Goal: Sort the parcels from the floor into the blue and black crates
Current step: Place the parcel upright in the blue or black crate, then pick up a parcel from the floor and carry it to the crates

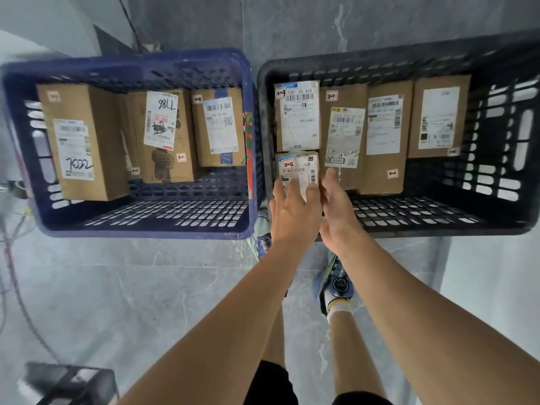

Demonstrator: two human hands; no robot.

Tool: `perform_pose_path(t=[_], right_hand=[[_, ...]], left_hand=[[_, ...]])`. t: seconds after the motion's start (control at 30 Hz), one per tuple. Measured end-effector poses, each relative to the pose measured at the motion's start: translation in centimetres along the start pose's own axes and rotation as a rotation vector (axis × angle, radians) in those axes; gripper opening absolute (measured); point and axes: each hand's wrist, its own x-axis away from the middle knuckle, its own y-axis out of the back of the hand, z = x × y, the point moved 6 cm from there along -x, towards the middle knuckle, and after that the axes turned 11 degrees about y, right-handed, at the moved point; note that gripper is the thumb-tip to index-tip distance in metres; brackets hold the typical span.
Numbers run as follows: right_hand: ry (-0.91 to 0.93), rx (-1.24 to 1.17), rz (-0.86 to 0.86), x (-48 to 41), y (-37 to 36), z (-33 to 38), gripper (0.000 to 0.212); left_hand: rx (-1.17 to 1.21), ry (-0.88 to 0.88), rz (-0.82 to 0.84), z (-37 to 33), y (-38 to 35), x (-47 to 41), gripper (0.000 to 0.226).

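Single head-worn wide-angle view, facing steeply down and forward over the black crate (423,229), close above it; blue crate (146,230) just left of it.

Grey, marble-veined tile floor (117,287) spreads under even light. A pale wall (43,21) stands at upper left, with a thin wire (130,24) hanging beside it. Loose cables (13,276) trail along the left edge, above a dark blurred object (70,381).
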Motion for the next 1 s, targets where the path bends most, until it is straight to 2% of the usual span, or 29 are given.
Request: perform_pose_path(t=[0.17,0.37,0.53,0.67,0.87,1.0], right_hand=[[0.012,0.0,0.047,-0.2,0.0,-0.4,0.055],[0.017,0.091,-0.036,0.2,1.1,0.6,0.038],[0.066,0.105,-0.022,-0.5,2.0,0.6,0.058],[0.079,0.103,0.005,-0.2,1.6,0.6,0.063],[0.086,0.111,-0.003,0.4,1.4,1.2,0.035],[0.114,0.095,-0.017,1.1,1.0,1.8,0.032]], left_hand=[[0.039,-0.046,-0.013,-0.1,-0.1,-0.7,0.064],[0.031,-0.031,-0.013,0.1,-0.2,-0.6,0.053],[0.042,-0.018,-0.026,0.0,-0.1,-0.3,0.055],[0.075,-0.017,-0.052,-0.2,0.2,-0.2,0.055],[0.106,-0.001,-0.051,-0.3,0.2,0.1,0.056],[0.151,0.004,-0.047,-0.1,0.3,0.4,0.054]])
